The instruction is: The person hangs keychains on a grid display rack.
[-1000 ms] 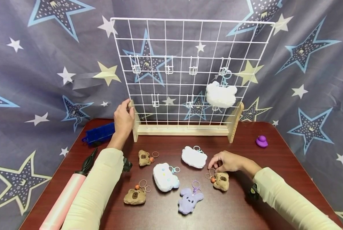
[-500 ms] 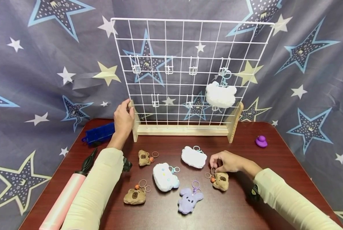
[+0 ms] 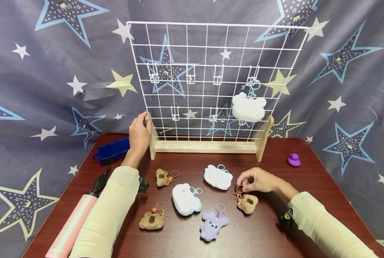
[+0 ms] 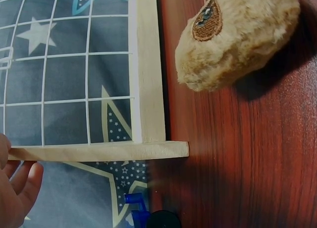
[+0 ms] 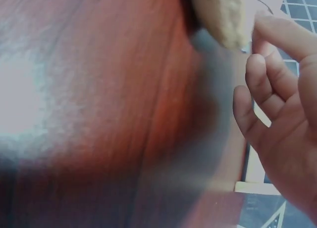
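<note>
My left hand [image 3: 140,134] grips the top of the left wooden post [image 3: 152,139] of a white wire grid rack [image 3: 206,80]. Between thumb and finger, my right hand [image 3: 257,180] pinches the ring of a brown plush keychain [image 3: 248,204]; its orange bell hangs by the ring, and the plush is tilted, low over the table. One white plush keychain [image 3: 249,108] hangs from an upper right hook. Others lie on the table: two white plush keychains, one of them [image 3: 218,177] near the rack, a purple bunny keychain [image 3: 212,226] and two brown ones, including one [image 3: 151,221] at the front left.
Several bare wire hooks [image 3: 190,79] sit on the grid. A blue plastic tray [image 3: 112,149] and a pink pump [image 3: 74,224] lie at the left. A small purple duck [image 3: 293,160] stands at the right. A star-patterned curtain [image 3: 50,89] hangs behind.
My right hand has taken the ring of the brown keychain and drawn it up slightly, so the plush has tilted. The left hand keeps its place on the post.
</note>
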{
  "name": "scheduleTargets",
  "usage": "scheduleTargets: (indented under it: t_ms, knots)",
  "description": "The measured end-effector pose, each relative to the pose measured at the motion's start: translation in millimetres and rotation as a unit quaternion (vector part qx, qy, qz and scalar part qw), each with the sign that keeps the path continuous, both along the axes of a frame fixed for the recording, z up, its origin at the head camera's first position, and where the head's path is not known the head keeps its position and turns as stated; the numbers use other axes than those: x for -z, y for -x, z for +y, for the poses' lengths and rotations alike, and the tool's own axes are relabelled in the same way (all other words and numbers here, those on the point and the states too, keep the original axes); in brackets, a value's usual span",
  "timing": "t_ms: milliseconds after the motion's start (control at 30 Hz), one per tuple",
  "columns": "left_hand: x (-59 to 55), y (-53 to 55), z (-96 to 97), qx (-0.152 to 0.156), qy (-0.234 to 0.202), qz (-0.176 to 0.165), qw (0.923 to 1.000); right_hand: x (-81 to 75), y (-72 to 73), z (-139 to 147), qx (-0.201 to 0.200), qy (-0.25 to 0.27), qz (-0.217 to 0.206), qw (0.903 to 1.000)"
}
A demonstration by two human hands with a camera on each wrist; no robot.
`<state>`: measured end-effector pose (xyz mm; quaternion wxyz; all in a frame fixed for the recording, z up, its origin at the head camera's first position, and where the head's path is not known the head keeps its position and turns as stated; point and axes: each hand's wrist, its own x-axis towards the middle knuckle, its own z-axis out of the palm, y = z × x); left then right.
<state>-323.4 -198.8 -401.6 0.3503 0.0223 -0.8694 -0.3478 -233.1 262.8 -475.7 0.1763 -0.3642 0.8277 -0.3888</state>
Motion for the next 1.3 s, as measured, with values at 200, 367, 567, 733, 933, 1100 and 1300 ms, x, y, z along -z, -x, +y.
scheduleTargets:
  t_ms: [200, 367, 567, 733, 933, 1100, 1300]
  knots:
    - [2.0, 1.2, -1.0, -0.003, 0.001, 0.005, 1.0000, -14.1, -0.6, 6, 0.021, 0.040, -0.010, 0.9989]
    - [3.2, -0.1, -0.8, -0.001, 0.000, 0.007, 1.0000, -24.9, 1.0, 10, 0.030, 0.051, 0.017, 0.9981]
    - [4.1, -1.5, -0.7, -0.001, 0.002, 0.008, 1.0000, -42.8, 6.2, 8, 0.049, 0.051, 0.047, 0.9964]
    - [4.7, -2.2, -1.4, -0.002, 0.002, 0.003, 1.0000, -62.7, 11.7, 2, 0.060, 0.057, 0.067, 0.9943]
    - [4.4, -2.0, -2.7, -0.004, 0.003, 0.009, 0.9999, -90.5, 20.4, -10, 0.103, 0.071, 0.096, 0.9875]
    - [2.3, -2.5, -2.8, -0.008, 0.003, 0.012, 0.9999, -111.6, 30.8, -21, 0.132, 0.108, 0.085, 0.9818]
    - [1.2, -0.5, -0.5, -0.003, 0.010, 0.016, 0.9998, -132.0, 41.9, -27, 0.170, 0.137, 0.125, 0.9678]
